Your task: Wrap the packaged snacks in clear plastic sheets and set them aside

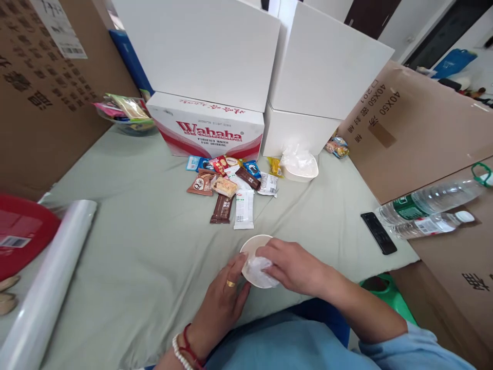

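A white paper bowl (251, 245) stands near the front edge of the table. My left hand (225, 290) grips its left rim, with the thumb low on the near side. My right hand (292, 264) reaches in from the right, its fingers closed on crumpled clear plastic (259, 271) inside the bowl. The fingertips are partly hidden by the plastic. Just beyond the bowl lie wrapped snacks, among them a white-wrapped bar (244, 209) and a brown-wrapped bar (222, 208).
A second white bowl (302, 173) with clear plastic on it stands before white boxes (210, 128). On the left lie a plastic roll (57, 277) and a red item (26, 226). To the right are a phone (378, 233) and two bottles (427, 224).
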`<move>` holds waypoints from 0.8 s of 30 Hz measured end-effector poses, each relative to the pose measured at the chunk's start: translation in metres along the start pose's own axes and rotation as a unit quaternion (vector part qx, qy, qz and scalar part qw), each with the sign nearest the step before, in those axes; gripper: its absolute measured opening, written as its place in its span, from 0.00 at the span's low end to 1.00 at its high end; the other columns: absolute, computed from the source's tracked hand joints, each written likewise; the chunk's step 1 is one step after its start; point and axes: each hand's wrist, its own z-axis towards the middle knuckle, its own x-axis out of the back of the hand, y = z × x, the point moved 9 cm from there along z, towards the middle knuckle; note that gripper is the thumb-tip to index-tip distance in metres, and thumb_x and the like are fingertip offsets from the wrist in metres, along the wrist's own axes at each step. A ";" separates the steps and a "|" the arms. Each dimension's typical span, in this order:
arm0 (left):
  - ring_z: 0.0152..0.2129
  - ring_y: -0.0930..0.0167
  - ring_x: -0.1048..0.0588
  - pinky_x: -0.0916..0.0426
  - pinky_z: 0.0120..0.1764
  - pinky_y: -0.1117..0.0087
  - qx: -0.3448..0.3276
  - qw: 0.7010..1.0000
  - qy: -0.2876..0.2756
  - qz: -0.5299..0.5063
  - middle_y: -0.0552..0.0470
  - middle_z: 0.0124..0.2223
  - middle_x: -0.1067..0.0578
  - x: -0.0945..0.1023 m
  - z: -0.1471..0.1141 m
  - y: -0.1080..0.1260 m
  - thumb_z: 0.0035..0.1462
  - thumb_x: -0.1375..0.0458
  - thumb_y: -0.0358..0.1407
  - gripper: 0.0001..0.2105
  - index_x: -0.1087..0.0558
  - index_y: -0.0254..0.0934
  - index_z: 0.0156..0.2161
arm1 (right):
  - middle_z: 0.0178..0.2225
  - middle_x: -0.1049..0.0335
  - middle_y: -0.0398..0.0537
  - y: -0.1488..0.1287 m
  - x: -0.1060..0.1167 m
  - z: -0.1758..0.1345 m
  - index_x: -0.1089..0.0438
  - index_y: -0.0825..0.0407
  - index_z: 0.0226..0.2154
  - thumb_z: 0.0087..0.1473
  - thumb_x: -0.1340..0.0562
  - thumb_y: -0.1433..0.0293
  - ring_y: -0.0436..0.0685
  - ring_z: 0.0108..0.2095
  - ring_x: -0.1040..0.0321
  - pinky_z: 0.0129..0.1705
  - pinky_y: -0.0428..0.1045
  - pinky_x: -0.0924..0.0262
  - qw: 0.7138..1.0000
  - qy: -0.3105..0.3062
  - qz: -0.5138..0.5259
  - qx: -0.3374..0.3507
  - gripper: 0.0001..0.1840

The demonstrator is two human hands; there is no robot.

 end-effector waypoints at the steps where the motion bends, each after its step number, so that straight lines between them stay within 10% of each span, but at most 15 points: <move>1: 0.51 0.64 0.20 0.21 0.50 0.64 0.004 1.000 -0.006 -0.012 0.40 0.55 0.23 -0.002 0.001 0.001 0.69 0.48 0.30 0.23 0.40 0.38 0.67 | 0.47 0.25 0.52 0.000 0.021 -0.008 0.30 0.50 0.57 0.69 0.41 0.69 0.56 0.43 0.27 0.44 0.49 0.31 0.998 0.059 0.030 0.011 0.16; 6: 0.37 0.70 0.21 0.23 0.40 0.73 -0.006 0.999 -0.037 -0.035 0.46 0.45 0.24 -0.008 0.014 0.008 0.68 0.50 0.26 0.11 0.30 0.39 0.51 | 0.43 0.26 0.49 0.082 0.135 -0.007 0.28 0.47 0.56 0.66 0.40 0.61 0.58 0.39 0.32 0.47 0.54 0.33 0.934 0.327 -0.056 -0.134 0.18; 10: 0.35 0.69 0.22 0.26 0.37 0.72 -0.010 0.999 -0.044 -0.017 0.46 0.43 0.24 -0.010 0.019 0.010 0.67 0.50 0.25 0.09 0.29 0.39 0.45 | 0.54 0.28 0.58 0.178 0.182 0.063 0.29 0.54 0.58 0.66 0.43 0.62 0.70 0.58 0.41 0.64 0.62 0.47 0.906 0.308 -0.194 -0.215 0.22; 15: 0.34 0.68 0.23 0.26 0.35 0.69 -0.005 0.998 -0.057 -0.007 0.47 0.42 0.24 -0.017 0.016 0.011 0.64 0.49 0.24 0.09 0.30 0.39 0.43 | 0.69 0.42 0.57 0.279 0.186 0.118 0.29 0.53 0.60 0.66 0.39 0.61 0.74 0.73 0.65 0.72 0.67 0.67 0.913 0.201 -0.232 -0.268 0.23; 24: 0.33 0.69 0.22 0.25 0.34 0.71 0.003 0.999 -0.031 -0.018 0.45 0.42 0.23 -0.012 0.024 0.016 0.64 0.50 0.23 0.11 0.30 0.39 0.43 | 0.63 0.35 0.64 0.359 0.143 0.123 0.33 0.56 0.65 0.67 0.45 0.72 0.68 0.59 0.39 0.61 0.59 0.45 0.904 0.099 -0.199 -0.366 0.26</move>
